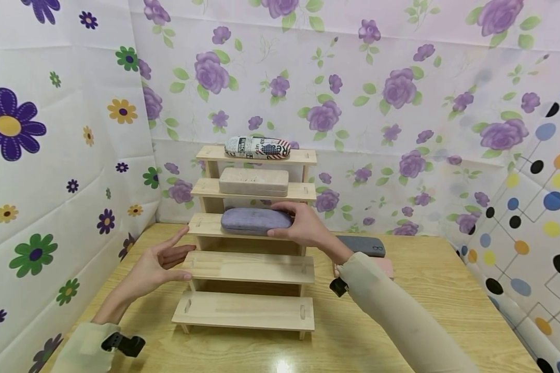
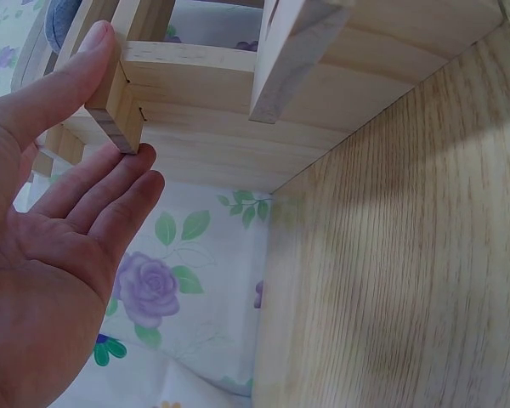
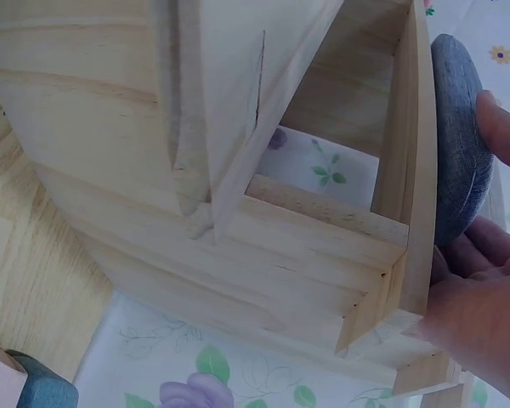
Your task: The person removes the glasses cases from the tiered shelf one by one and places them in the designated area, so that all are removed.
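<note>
Purple case (image 1: 251, 220), right end in right hand (image 1: 304, 224)

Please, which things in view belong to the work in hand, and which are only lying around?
In the work:
purple-blue case, in the right hand
stepped wooden stand
beige case
patterned case
Perhaps dark case and pink item, off the stand

Only around:
table
flowered cloth
dotted cloth

The right hand (image 3: 486, 310) grips a rounded blue case (image 3: 457, 140) against a tiered wooden shelf (image 3: 421, 195), near floral cloth (image 3: 187, 393); lower left, a pink object (image 3: 0, 376) adjoins a teal object (image 3: 48, 387)
</note>
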Action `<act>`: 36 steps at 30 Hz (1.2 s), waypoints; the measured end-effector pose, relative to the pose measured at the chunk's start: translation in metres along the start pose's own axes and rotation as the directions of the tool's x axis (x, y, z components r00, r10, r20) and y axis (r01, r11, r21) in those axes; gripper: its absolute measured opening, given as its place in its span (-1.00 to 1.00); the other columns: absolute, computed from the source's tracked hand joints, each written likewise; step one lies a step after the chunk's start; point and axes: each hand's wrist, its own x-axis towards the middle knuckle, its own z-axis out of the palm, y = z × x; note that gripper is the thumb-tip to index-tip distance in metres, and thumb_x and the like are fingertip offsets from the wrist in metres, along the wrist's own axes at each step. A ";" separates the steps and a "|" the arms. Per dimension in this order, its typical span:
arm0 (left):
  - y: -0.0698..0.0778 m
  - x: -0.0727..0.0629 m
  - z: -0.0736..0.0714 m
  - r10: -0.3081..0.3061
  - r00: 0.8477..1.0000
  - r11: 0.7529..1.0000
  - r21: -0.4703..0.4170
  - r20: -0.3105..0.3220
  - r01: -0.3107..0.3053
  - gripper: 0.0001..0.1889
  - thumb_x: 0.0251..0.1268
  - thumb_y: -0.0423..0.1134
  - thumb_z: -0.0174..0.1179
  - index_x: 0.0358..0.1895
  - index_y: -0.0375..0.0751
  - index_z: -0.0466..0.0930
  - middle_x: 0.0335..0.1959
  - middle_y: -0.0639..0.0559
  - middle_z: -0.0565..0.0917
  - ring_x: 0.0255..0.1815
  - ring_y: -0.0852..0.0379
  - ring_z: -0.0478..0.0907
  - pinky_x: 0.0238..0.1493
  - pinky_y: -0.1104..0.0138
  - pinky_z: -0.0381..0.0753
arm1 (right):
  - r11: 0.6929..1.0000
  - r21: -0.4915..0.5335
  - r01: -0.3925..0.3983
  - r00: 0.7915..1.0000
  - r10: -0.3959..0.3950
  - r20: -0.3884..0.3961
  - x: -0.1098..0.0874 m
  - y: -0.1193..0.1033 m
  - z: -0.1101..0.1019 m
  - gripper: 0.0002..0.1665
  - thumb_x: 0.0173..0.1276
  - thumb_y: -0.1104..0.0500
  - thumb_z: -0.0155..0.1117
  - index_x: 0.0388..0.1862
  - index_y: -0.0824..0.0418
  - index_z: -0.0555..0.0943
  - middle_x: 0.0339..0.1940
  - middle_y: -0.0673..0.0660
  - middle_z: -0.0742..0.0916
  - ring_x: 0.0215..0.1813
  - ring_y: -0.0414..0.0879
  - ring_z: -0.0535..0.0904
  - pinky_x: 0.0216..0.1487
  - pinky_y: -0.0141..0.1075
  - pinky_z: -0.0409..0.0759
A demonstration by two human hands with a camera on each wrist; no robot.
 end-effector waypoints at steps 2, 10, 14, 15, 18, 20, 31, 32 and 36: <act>0.000 0.000 0.000 0.001 1.000 1.000 -0.002 -0.002 -0.001 0.15 0.14 -0.42 0.58 0.74 0.05 0.05 0.40 -0.40 0.51 0.38 0.04 0.53 0.32 0.23 0.58 | 1.000 0.010 0.005 1.000 -0.005 0.003 -0.001 0.000 -0.001 -0.23 0.23 0.05 0.67 0.40 0.21 0.63 0.38 0.14 0.66 0.25 0.00 0.62 0.27 -0.10 0.63; -0.001 0.000 -0.001 0.018 1.000 1.000 -0.010 -0.002 -0.018 0.14 0.15 -0.45 0.57 0.74 0.04 0.05 0.40 -0.41 0.51 0.38 0.13 0.53 0.31 0.25 0.57 | 1.000 0.002 -0.005 1.000 0.005 0.019 0.000 0.000 -0.004 -0.21 0.19 0.06 0.70 0.38 0.21 0.64 0.35 0.13 0.68 0.21 0.01 0.64 0.25 -0.11 0.65; -0.001 0.001 0.000 0.025 1.000 1.000 -0.009 0.000 -0.025 0.13 0.15 -0.46 0.57 0.74 0.02 0.06 0.40 -0.41 0.51 0.38 0.08 0.53 0.31 0.25 0.58 | 1.000 -0.006 -0.022 0.999 0.022 0.032 0.001 0.000 -0.005 -0.19 0.17 0.06 0.71 0.39 0.21 0.63 0.34 0.14 0.68 0.18 0.01 0.64 0.22 -0.12 0.66; -0.001 0.001 0.000 0.025 1.000 1.000 -0.008 0.000 -0.025 0.13 0.15 -0.46 0.57 0.74 0.02 0.06 0.40 -0.41 0.51 0.39 0.06 0.53 0.31 0.26 0.58 | 1.000 -0.007 -0.027 0.999 0.027 0.035 0.001 0.000 -0.005 -0.18 0.16 0.06 0.71 0.39 0.21 0.63 0.33 0.14 0.68 0.18 0.01 0.64 0.22 -0.12 0.66; -0.001 0.001 0.000 0.024 1.000 1.000 -0.007 0.000 -0.024 0.13 0.15 -0.45 0.57 0.74 0.01 0.06 0.40 -0.41 0.51 0.39 0.04 0.53 0.31 0.25 0.58 | 0.999 -0.001 -0.036 0.999 0.036 0.036 0.001 0.000 -0.005 -0.19 0.16 0.07 0.71 0.39 0.22 0.63 0.31 0.14 0.69 0.16 0.00 0.65 0.21 -0.13 0.66; 0.000 0.001 0.000 0.021 1.000 1.000 -0.008 -0.001 -0.021 0.14 0.15 -0.45 0.57 0.74 0.01 0.06 0.39 -0.41 0.51 0.38 0.07 0.53 0.31 0.26 0.58 | 0.999 0.015 -0.039 0.999 0.039 0.030 0.001 -0.001 -0.004 -0.20 0.16 0.08 0.71 0.38 0.22 0.64 0.30 0.14 0.70 0.15 0.00 0.65 0.20 -0.13 0.66; 0.000 0.001 0.000 0.024 1.000 1.000 -0.011 0.002 -0.024 0.14 0.15 -0.45 0.57 0.74 0.01 0.04 0.40 -0.41 0.50 0.39 0.07 0.52 0.32 0.26 0.57 | 0.982 0.183 -0.044 0.998 0.050 -0.030 -0.005 -0.001 0.001 -0.24 0.16 0.14 0.72 0.35 0.18 0.67 0.29 0.09 0.71 0.17 -0.04 0.64 0.21 -0.11 0.65; 0.000 0.001 0.000 0.023 1.000 1.000 -0.010 0.001 -0.023 0.14 0.15 -0.45 0.57 0.74 0.01 0.04 0.40 -0.41 0.50 0.39 0.08 0.52 0.32 0.26 0.57 | 0.980 0.193 -0.041 0.998 0.049 -0.035 -0.005 0.000 0.002 -0.24 0.16 0.14 0.72 0.35 0.19 0.67 0.28 0.09 0.71 0.16 -0.04 0.65 0.21 -0.11 0.65; -0.001 0.000 0.000 0.022 1.000 1.000 -0.007 -0.004 -0.022 0.14 0.15 -0.45 0.57 0.74 0.02 0.05 0.40 -0.41 0.51 0.39 0.11 0.52 0.32 0.27 0.57 | 0.974 0.222 -0.033 0.997 0.046 -0.055 -0.006 0.000 0.004 -0.26 0.14 0.16 0.73 0.33 0.18 0.68 0.27 0.08 0.72 0.15 -0.04 0.66 0.20 -0.12 0.66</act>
